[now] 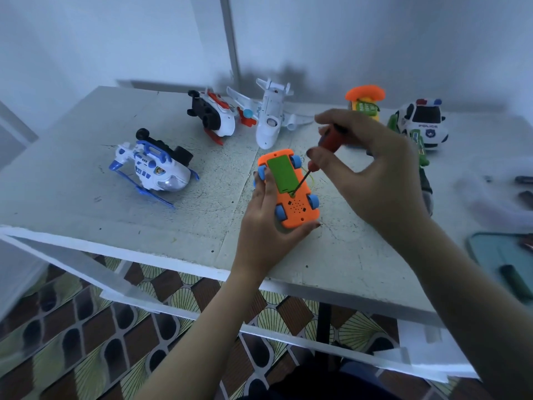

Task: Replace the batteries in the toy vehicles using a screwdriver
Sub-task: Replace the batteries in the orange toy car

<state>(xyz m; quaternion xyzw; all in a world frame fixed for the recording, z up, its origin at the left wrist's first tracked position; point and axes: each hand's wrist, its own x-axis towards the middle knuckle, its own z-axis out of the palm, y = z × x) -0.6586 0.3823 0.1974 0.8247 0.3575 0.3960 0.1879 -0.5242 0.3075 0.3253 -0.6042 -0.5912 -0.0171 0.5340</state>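
Left hand (265, 220) gripped the upturned orange toy car (297, 207) near the front edge of the surface (144, 226), while the right hand (375, 171) pinched the red-handled screwdriver (331, 139), tip at the green battery cover (281, 174)

The right hand (375, 171) covers most of the screwdriver (330, 140) handle and much of a green toy (420, 147). A teal tray (490, 254) and blurred dark objects (523, 179) run off the right edge.

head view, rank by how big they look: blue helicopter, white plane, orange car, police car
1. blue helicopter
2. white plane and orange car: about alike, and the car is nearer
3. police car, farther off
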